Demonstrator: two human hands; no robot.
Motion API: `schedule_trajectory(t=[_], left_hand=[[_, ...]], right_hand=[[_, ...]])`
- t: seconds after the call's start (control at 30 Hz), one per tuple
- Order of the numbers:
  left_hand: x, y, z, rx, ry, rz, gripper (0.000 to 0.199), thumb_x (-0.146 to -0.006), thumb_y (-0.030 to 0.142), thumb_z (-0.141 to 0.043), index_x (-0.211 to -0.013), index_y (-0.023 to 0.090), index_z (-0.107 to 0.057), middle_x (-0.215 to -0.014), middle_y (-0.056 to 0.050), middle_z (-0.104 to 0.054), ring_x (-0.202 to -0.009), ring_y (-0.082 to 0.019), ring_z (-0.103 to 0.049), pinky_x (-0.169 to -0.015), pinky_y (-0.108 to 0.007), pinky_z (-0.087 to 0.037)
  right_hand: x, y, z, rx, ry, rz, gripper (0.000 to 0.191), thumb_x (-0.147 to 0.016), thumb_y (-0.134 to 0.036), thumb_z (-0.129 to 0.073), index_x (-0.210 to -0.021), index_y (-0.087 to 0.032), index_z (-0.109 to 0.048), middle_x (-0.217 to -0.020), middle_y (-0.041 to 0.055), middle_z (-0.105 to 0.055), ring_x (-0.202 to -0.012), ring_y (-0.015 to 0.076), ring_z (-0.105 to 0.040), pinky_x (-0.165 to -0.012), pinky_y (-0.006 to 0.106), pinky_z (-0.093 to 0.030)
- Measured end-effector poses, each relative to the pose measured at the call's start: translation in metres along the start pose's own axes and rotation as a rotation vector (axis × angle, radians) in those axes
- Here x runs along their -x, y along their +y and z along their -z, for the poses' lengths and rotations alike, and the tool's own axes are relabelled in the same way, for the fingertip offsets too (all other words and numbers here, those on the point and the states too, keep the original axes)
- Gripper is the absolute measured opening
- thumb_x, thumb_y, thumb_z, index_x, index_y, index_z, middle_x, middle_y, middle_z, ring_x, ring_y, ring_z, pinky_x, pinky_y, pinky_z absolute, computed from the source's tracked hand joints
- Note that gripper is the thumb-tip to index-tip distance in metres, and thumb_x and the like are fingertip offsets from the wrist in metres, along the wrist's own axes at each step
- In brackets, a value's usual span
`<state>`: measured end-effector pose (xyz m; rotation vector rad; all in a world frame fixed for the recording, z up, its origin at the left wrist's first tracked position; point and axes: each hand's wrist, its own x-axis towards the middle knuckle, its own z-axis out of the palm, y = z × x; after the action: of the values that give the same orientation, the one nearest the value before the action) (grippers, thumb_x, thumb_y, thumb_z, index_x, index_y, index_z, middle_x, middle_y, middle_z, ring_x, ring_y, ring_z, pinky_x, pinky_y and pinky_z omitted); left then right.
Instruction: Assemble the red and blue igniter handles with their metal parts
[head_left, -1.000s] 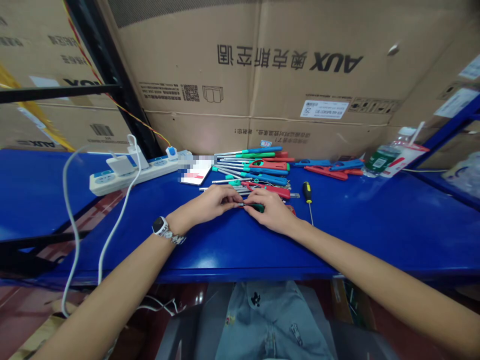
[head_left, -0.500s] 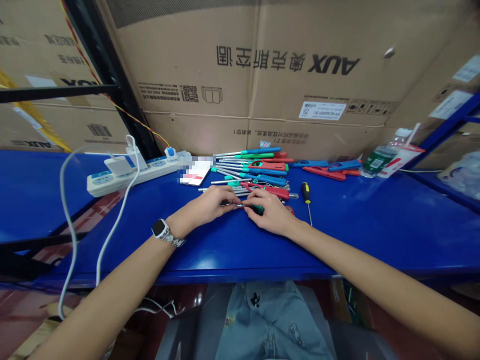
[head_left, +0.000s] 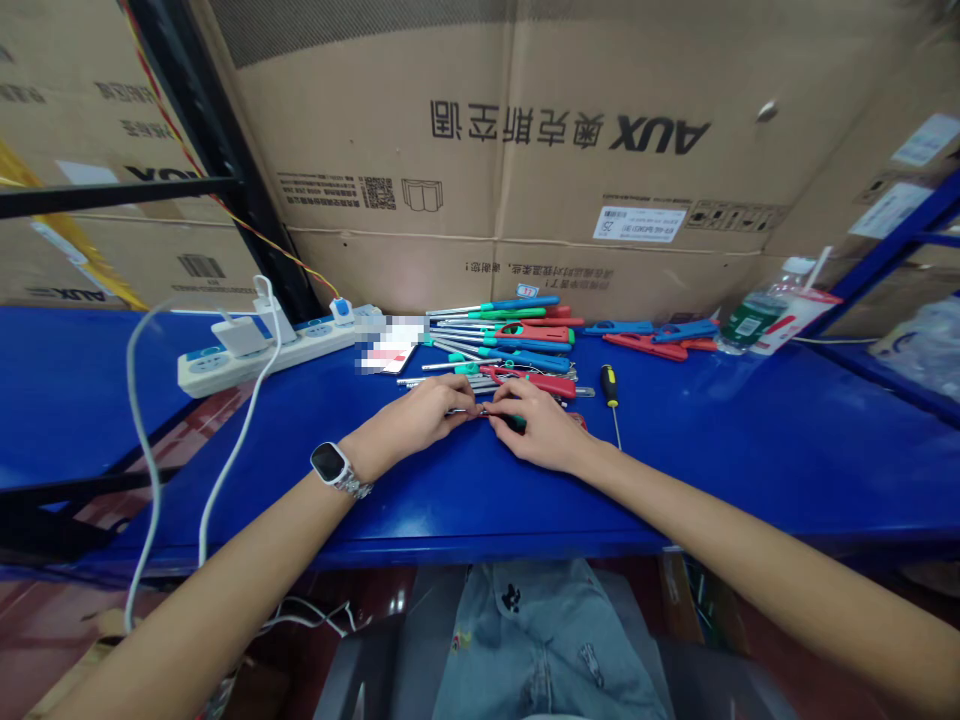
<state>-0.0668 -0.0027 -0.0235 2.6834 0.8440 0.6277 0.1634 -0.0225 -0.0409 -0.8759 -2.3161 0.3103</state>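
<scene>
Over the glossy blue counter [head_left: 420, 500], just in front of multicoloured plastic lighters [head_left: 540, 360] with metal necks, the left hand [head_left: 439, 412] pinched a slim metallic rod [head_left: 456, 411] in its grip; the right hand [head_left: 538, 426] held a dark green handle [head_left: 517, 424]. Steady wrists and keeping both pieces in line probably served best.

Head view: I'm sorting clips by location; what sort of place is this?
Probably a workshop or storeroom: a screwdriver and long-nosed coloured tools lie on a blue tabletop before a large carton.
</scene>
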Motion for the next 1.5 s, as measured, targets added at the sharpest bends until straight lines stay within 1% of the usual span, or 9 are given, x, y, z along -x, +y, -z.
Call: schedule_trajectory(t=[0.1,0.23,0.33,0.47,0.6,0.77,1.0,1.17,1.5], left_hand=[[-0.001,0.001,0.0,-0.046,-0.003,0.013,0.021,-0.1,0.02,-0.055,-0.098,0.017,-0.075,-0.103,-0.01,-0.068,-0.09,-0.02,-0.067,-0.086,-0.037,-0.055],[-0.001,0.005,0.003,-0.078,-0.032,0.062,0.018,-0.097,0.019,-0.059,-0.107,0.018,-0.073,-0.111,-0.01,-0.067,-0.1,-0.023,-0.067,-0.092,-0.038,-0.055],[-0.001,0.011,0.005,-0.111,-0.025,0.085,0.022,-0.096,0.022,-0.062,-0.116,0.018,-0.071,-0.114,-0.01,-0.067,-0.105,-0.025,-0.066,-0.094,-0.04,-0.055],[-0.002,0.019,0.004,-0.136,-0.016,0.046,0.027,-0.1,0.029,-0.059,-0.123,0.019,-0.069,-0.117,-0.01,-0.066,-0.107,-0.025,-0.065,-0.096,-0.041,-0.055],[-0.004,0.021,-0.002,-0.187,-0.055,0.008,0.028,-0.104,0.027,-0.05,-0.12,0.018,-0.073,-0.112,-0.011,-0.066,-0.1,-0.023,-0.066,-0.093,-0.038,-0.055],[-0.004,0.02,-0.007,-0.255,-0.028,-0.04,0.029,-0.104,0.025,-0.048,-0.115,0.016,-0.073,-0.109,-0.012,-0.066,-0.099,-0.024,-0.066,-0.091,-0.04,-0.056],[-0.017,0.032,-0.003,-0.225,-0.021,-0.031,0.034,-0.102,0.035,-0.055,-0.126,0.015,-0.068,-0.118,-0.014,-0.067,-0.108,-0.029,-0.066,-0.095,-0.047,-0.055],[-0.031,0.03,-0.005,-0.172,-0.111,-0.073,0.029,-0.101,0.034,-0.058,-0.116,0.016,-0.074,-0.109,-0.012,-0.069,-0.099,-0.026,-0.068,-0.09,-0.041,-0.055],[-0.023,0.028,-0.022,-0.111,0.017,0.008,0.03,-0.102,0.039,-0.057,-0.109,0.016,-0.074,-0.104,-0.011,-0.065,-0.099,-0.026,-0.064,-0.089,-0.042,-0.054]], right_hand=[[-0.001,-0.001,0.002,-0.011,-0.01,-0.024,0.021,-0.094,-0.019,-0.061,-0.108,-0.021,-0.076,-0.109,0.0094,-0.066,-0.103,0.0231,-0.065,-0.096,0.044,-0.055],[-0.004,-0.003,0.015,-0.029,0.04,-0.062,0.029,-0.092,-0.019,-0.063,-0.12,-0.019,-0.072,-0.117,0.0117,-0.068,-0.109,0.0245,-0.066,-0.099,0.046,-0.054],[0.001,-0.005,0.031,0.066,0.041,-0.043,0.026,-0.093,-0.02,-0.062,-0.116,-0.02,-0.073,-0.117,0.0116,-0.069,-0.111,0.0258,-0.065,-0.099,0.048,-0.053],[0.02,-0.006,0.047,0.23,-0.048,-0.022,0.026,-0.095,-0.032,-0.065,-0.116,-0.021,-0.075,-0.119,0.0123,-0.069,-0.112,0.0292,-0.064,-0.097,0.051,-0.052],[0.037,-0.004,0.048,0.286,-0.097,-0.044,0.031,-0.097,-0.037,-0.065,-0.122,-0.021,-0.074,-0.119,0.0127,-0.07,-0.11,0.0298,-0.066,-0.091,0.05,-0.053],[0.037,0.0,0.04,0.295,-0.06,-0.095,0.043,-0.098,-0.044,-0.063,-0.133,-0.02,-0.069,-0.123,0.014,-0.07,-0.114,0.0313,-0.065,-0.092,0.051,-0.054],[0.033,0.005,0.033,0.141,-0.003,-0.083,0.024,-0.099,-0.031,-0.062,-0.117,-0.022,-0.076,-0.113,0.0087,-0.071,-0.107,0.025,-0.065,-0.096,0.046,-0.054],[0.034,0.008,0.03,0.071,0.03,-0.096,0.017,-0.096,-0.027,-0.065,-0.107,-0.022,-0.077,-0.111,0.0091,-0.071,-0.105,0.0247,-0.065,-0.095,0.046,-0.053],[0.03,0.01,0.029,-0.014,0.038,-0.212,0.009,-0.095,-0.023,-0.066,-0.09,-0.021,-0.073,-0.102,0.0068,-0.069,-0.093,0.0223,-0.066,-0.085,0.041,-0.051]])
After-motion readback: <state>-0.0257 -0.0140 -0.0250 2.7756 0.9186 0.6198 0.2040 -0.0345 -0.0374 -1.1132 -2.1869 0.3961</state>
